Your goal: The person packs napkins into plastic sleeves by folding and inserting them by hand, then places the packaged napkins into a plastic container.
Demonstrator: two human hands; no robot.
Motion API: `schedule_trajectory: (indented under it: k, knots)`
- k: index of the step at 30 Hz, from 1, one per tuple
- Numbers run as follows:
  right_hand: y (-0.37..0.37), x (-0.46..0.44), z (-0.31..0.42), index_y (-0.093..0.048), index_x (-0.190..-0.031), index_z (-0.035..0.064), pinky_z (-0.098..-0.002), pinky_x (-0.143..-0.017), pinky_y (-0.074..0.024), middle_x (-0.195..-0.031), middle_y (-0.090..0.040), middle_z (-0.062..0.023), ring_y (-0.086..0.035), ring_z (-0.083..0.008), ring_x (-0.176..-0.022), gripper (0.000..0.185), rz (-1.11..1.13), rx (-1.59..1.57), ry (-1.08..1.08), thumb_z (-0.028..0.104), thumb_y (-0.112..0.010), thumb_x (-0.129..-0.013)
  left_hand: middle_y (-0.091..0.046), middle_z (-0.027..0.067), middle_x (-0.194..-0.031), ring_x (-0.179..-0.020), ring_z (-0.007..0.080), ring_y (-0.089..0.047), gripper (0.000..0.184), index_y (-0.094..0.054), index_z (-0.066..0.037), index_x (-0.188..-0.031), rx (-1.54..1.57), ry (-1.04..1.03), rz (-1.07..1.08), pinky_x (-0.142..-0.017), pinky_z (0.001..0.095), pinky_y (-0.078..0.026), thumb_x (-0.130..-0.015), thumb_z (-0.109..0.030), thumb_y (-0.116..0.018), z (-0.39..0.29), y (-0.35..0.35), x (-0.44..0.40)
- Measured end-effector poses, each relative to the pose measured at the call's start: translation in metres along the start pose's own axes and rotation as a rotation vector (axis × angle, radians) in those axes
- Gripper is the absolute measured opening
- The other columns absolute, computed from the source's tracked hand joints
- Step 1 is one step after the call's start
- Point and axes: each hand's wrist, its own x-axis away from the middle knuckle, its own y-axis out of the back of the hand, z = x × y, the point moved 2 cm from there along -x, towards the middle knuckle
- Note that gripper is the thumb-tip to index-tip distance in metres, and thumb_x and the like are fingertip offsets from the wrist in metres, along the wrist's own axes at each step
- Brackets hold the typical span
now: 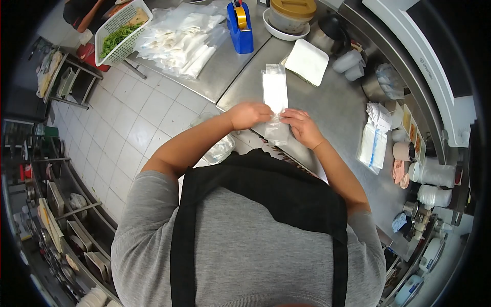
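A long clear plastic bag point(276, 134) with a folded white napkin point(275, 88) in its far half lies across the near edge of the steel counter. My left hand point(250, 115) pinches the bag's left side just below the napkin. On the other side, my right hand point(303, 125) grips the bag with thumb and fingers closed at the same height. The bag's near end hangs loose and flat between my wrists. Just beyond it lies a stack of white square napkins point(308, 61).
A pile of bagged napkins point(184, 38) lies at the back left beside a blue tape dispenser point(241, 30). A white basket of greens point(123, 36) stands farther left. To the right is a white packet with a blue stripe point(373, 143). Another person's arm point(91, 16) shows at top left.
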Motion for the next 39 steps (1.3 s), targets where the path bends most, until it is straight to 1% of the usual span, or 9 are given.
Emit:
schedule_trajectory:
  k: [7, 10, 16, 22, 25, 31, 34, 37, 39]
  knots:
    - [0.007, 0.003, -0.014, -0.066, -0.095, 0.0082, -0.0413, -0.095, -0.0428, -0.108, -0.063, -0.0067, -0.054, -0.0278, -0.115, 0.028, 0.099, -0.055, 0.054, -0.006, -0.057, -0.073, -0.058, 0.0075, -0.119, -0.113, 0.0268, -0.055, 0.055, -0.059, -0.009, -0.114, 0.126, 0.179, 0.219, -0.093, 0.0394, -0.046, -0.063, -0.021, -0.078, -0.037, 0.014, 0.001]
    - [0.009, 0.002, -0.017, -0.066, -0.097, 0.0089, -0.0407, -0.093, -0.044, -0.109, -0.062, -0.0081, -0.055, -0.0294, -0.112, 0.028, 0.11, -0.039, 0.077, -0.005, -0.057, -0.074, -0.058, 0.0069, -0.119, -0.115, 0.0268, -0.054, 0.051, -0.061, -0.009, -0.112, 0.087, 0.134, -0.052, -0.095, 0.0388, -0.045, -0.065, -0.018, -0.077, -0.043, 0.011, 0.004]
    - [0.011, -0.029, -0.015, -0.064, -0.107, 0.0075, -0.0406, -0.094, -0.0435, -0.117, -0.058, -0.0111, -0.054, -0.0328, -0.11, 0.028, -0.142, -0.023, -0.007, -0.002, -0.058, -0.082, -0.06, 0.0063, -0.12, -0.114, 0.0271, -0.056, 0.034, -0.066, -0.009, -0.104, 0.107, 0.153, -0.134, -0.093, 0.0387, -0.047, -0.071, -0.004, -0.069, -0.057, -0.023, 0.022]
    - [0.002, -0.115, -0.047, -0.059, -0.12, 0.0088, -0.0408, -0.096, -0.0424, -0.124, -0.057, -0.0135, -0.053, -0.0334, -0.112, 0.034, -0.288, 0.064, 0.01, 0.009, -0.059, -0.086, -0.061, 0.0058, -0.12, -0.114, 0.0274, -0.057, 0.036, -0.067, -0.009, -0.104, 0.026, 0.208, -0.176, -0.091, 0.0382, -0.049, -0.069, -0.002, -0.063, -0.073, -0.024, 0.023]
    - [-0.007, -0.144, -0.064, -0.057, -0.121, 0.0082, -0.0426, -0.094, -0.0437, -0.115, -0.061, -0.0139, -0.053, -0.033, -0.11, 0.038, -0.135, 0.158, -0.234, 0.018, -0.062, -0.085, -0.062, 0.0056, -0.12, -0.114, 0.0273, -0.057, 0.034, -0.066, -0.009, -0.104, 0.011, 0.228, -0.207, -0.091, 0.0381, -0.049, -0.071, -0.002, -0.061, -0.077, -0.026, 0.025]
    - [-0.003, -0.179, -0.061, -0.067, -0.103, 0.0159, -0.0464, -0.087, -0.0388, -0.106, -0.066, -0.0039, -0.056, -0.0245, -0.105, 0.025, 0.322, 0.39, -0.369, 0.03, -0.067, -0.082, -0.062, 0.0053, -0.119, -0.114, 0.0267, -0.057, 0.026, -0.066, -0.008, -0.101, -0.017, 0.264, -0.234, -0.091, 0.0375, -0.049, -0.075, -0.007, -0.061, -0.086, -0.032, 0.027]
    - [-0.001, -0.187, -0.06, -0.069, -0.098, 0.0197, -0.0474, -0.088, -0.0351, -0.099, -0.067, -0.001, -0.055, -0.0227, -0.106, 0.022, 0.452, 0.294, -0.429, 0.032, -0.069, -0.08, -0.063, 0.0052, -0.118, -0.114, 0.0265, -0.057, 0.022, -0.066, -0.008, -0.099, -0.036, 0.278, -0.24, -0.09, 0.0369, -0.049, -0.078, -0.009, -0.061, -0.088, -0.031, 0.026]
    - [-0.005, -0.185, -0.057, -0.068, -0.096, 0.0189, -0.0488, -0.088, -0.035, -0.097, -0.066, -0.0011, -0.054, -0.0221, -0.106, 0.022, 0.38, 0.325, -0.279, 0.033, -0.07, -0.079, -0.063, 0.0051, -0.117, -0.113, 0.0259, -0.057, 0.019, -0.066, -0.008, -0.096, -0.054, 0.295, -0.241, -0.089, 0.0363, -0.049, -0.078, -0.011, -0.061, -0.091, -0.033, 0.025]
    - [-0.007, -0.177, -0.053, -0.068, -0.094, 0.0165, -0.0478, -0.088, -0.0359, -0.097, -0.065, -0.0025, -0.055, -0.0231, -0.104, 0.021, 0.1, 0.329, -0.12, 0.031, -0.07, -0.079, -0.063, 0.0049, -0.116, -0.112, 0.0255, -0.058, 0.017, -0.066, -0.008, -0.094, -0.067, 0.309, -0.247, -0.088, 0.036, -0.049, -0.078, -0.011, -0.061, -0.093, -0.034, 0.025]
